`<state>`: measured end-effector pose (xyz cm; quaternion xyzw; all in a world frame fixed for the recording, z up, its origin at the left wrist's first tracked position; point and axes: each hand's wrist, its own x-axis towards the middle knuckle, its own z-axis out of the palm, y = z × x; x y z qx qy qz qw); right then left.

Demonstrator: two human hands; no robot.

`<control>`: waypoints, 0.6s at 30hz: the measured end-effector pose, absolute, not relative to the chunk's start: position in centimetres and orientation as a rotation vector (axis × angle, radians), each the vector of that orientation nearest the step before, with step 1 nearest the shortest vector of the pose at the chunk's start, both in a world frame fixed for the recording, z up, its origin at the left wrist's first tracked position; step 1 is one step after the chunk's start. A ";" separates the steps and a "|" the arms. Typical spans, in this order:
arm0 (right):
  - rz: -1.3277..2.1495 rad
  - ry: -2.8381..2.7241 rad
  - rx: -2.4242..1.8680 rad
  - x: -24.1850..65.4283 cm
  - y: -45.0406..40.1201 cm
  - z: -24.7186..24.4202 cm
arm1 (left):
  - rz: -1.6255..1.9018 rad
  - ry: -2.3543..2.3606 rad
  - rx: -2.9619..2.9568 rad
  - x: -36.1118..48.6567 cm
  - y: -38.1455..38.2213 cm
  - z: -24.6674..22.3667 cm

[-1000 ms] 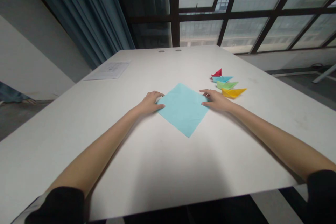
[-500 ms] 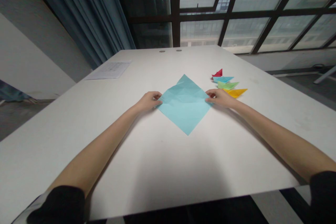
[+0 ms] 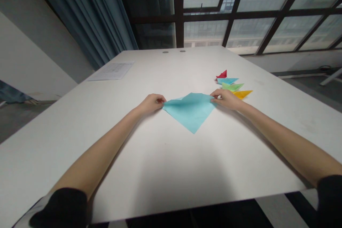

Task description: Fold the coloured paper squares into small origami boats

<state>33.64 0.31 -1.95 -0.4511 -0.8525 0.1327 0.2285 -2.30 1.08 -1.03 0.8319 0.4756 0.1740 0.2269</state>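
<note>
A light blue sheet of paper (image 3: 191, 111) is stretched between my two hands over the middle of the table. Its near corner points toward me, and its far part bends up and over in a soft ridge. My left hand (image 3: 153, 103) pinches the left corner between thumb and fingers. On the opposite side, my right hand (image 3: 224, 98) pinches the right corner the same way. Just behind the right hand lies a yellow folded paper piece (image 3: 243, 94), partly hidden by it.
Beyond the yellow piece, a green (image 3: 232, 87), a blue (image 3: 227, 81) and a red folded paper piece (image 3: 222, 74) lie in a row. A printed sheet (image 3: 110, 71) rests at the white table's (image 3: 160, 171) far left. Windows and a blue curtain (image 3: 88, 10) stand behind.
The blue paper's far corner, which pointed away from me, has come up and over, so the sheet now looks like a downward-pointing triangle. Both hands keep their pinch and have barely moved.
</note>
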 end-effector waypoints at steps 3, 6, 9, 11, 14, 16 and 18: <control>0.363 -2.438 -1.152 33.7 0.2 -1.8 | 0.467 1.265 2.334 -2.4 0.9 -0.9; 0.351 -2.588 -1.093 33.8 0.2 -1.7 | 0.435 1.269 2.398 -2.7 1.0 -0.9; 0.268 -2.705 -1.116 33.6 0.1 -1.4 | 0.340 1.324 2.535 -2.5 1.0 -0.8; 0.194 -2.745 -1.134 33.2 -0.2 -1.1 | 0.303 1.363 2.642 -1.8 0.7 -0.6; 0.147 -2.743 -1.148 31.7 -1.0 -0.3 | 0.318 1.354 2.727 0.1 -0.4 -0.1; 0.132 -2.686 -1.180 30.3 -1.8 0.1 | 0.308 1.292 2.750 1.7 -1.5 0.2; 0.159 -2.663 -1.149 28.9 -2.8 0.2 | 0.232 1.257 2.741 3.2 -2.7 0.2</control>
